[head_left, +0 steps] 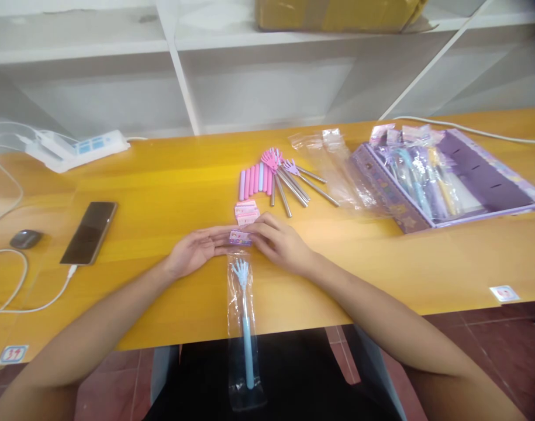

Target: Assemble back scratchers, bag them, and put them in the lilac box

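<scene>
Both bare forearms angle inward from the lower corners of the view, the hands close together near the middle, just apart. The left hand [196, 250] lies nearly flat, its fingers stretched out toward the other hand. The right hand [285, 244] arches over with bent fingers, its thumb and fingertips drawn together in a pinch, the wrist sloping down and outward.

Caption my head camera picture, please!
Left hand and right hand hold a purple card at the end of a clear bag, blue scratcher inside.
</scene>
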A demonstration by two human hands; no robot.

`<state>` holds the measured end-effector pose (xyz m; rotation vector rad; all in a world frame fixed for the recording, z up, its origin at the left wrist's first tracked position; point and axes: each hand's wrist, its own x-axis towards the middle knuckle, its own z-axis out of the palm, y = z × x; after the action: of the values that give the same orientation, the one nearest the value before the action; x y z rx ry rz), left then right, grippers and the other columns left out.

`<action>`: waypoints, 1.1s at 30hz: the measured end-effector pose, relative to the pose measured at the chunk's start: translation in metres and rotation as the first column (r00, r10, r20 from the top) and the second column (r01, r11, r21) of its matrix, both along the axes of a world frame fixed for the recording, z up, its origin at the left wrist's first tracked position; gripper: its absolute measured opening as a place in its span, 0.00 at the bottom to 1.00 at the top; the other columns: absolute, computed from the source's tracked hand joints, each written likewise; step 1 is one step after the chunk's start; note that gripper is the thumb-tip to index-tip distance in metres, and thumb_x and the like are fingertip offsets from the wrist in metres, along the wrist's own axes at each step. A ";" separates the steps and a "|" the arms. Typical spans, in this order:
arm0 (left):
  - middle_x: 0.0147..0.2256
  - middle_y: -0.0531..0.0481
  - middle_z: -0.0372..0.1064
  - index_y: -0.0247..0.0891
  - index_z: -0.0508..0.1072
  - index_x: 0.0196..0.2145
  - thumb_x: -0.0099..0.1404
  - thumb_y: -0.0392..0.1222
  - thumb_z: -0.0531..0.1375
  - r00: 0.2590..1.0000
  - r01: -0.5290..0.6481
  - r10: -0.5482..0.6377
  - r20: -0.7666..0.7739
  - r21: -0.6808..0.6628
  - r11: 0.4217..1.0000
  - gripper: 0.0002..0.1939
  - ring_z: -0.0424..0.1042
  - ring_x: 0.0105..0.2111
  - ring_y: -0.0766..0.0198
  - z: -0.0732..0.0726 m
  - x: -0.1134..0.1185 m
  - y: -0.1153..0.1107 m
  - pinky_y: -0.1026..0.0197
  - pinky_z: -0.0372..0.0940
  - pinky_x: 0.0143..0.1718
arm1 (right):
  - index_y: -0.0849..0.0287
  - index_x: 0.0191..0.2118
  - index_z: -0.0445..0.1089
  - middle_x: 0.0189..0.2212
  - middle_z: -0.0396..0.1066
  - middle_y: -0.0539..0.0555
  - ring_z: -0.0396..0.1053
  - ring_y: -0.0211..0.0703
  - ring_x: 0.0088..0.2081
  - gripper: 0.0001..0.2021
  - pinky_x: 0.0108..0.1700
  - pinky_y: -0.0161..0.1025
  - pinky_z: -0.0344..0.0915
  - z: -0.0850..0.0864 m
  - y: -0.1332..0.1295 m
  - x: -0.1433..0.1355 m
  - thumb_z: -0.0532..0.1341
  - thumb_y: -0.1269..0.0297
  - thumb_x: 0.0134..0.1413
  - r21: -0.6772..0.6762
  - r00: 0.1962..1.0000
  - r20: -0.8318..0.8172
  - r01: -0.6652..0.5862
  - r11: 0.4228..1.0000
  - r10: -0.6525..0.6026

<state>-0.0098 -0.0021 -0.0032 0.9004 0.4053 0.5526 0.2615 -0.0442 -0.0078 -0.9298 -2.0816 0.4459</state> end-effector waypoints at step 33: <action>0.69 0.34 0.66 0.36 0.74 0.66 0.75 0.50 0.55 1.000 -0.003 0.002 -0.007 -0.001 1.000 0.28 0.64 0.69 0.37 0.004 0.000 -0.001 0.36 0.66 0.64 | 0.51 0.62 0.71 0.64 0.67 0.58 0.71 0.49 0.61 0.17 0.57 0.50 0.77 0.009 -0.005 0.001 0.56 0.69 0.74 -0.184 0.995 -0.068 -0.082 0.979 0.070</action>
<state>-0.0095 -0.0026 0.0010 0.9012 0.4135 0.5514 0.2621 -0.0492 0.0015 -0.9334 -2.0500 0.7118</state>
